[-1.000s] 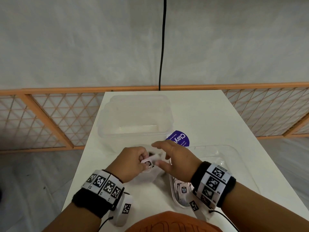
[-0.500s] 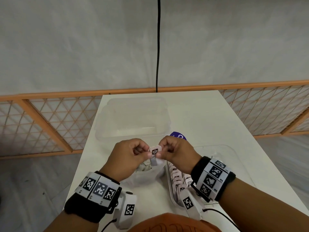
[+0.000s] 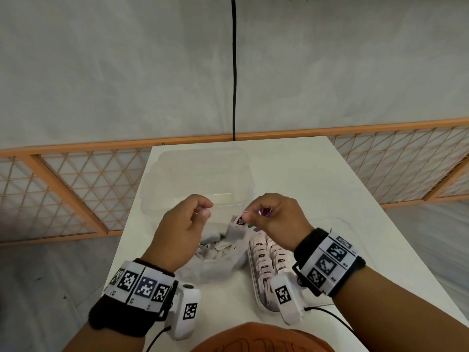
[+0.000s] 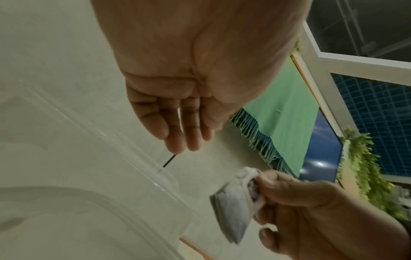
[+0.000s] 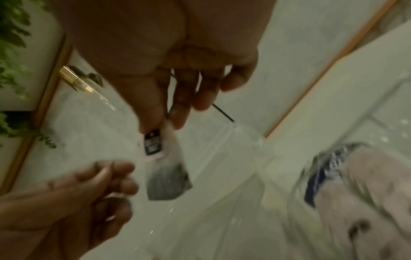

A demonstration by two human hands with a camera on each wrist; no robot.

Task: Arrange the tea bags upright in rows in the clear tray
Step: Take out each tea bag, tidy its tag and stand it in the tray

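Observation:
My right hand [image 3: 251, 218] pinches a tea bag [image 3: 237, 231] by its top, where the paper tag sits, and the pouch hangs below. It is held above the table between a plastic bag and the clear tray [image 3: 258, 297]. The right wrist view shows thumb and forefinger of that right hand [image 5: 165, 123] on the tea bag [image 5: 164, 179]. My left hand [image 3: 206, 210] hovers to the left, apart from it, fingers curled, nothing visible in them. Upright tea bags [image 3: 269, 255] stand in two rows in the tray, partly hidden by my right wrist.
A crumpled plastic bag [image 3: 215, 257] of loose tea bags lies under my left hand. Behind it stands an empty clear box [image 3: 200, 179]. A purple label [image 3: 262, 212] shows between my right fingers. The white table [image 3: 317, 179] ends at an orange lattice fence [image 3: 76, 194].
Half a second ago both hands held the tea bag's tag together. The left hand has let go and drawn away to the left; the right hand keeps the bag.

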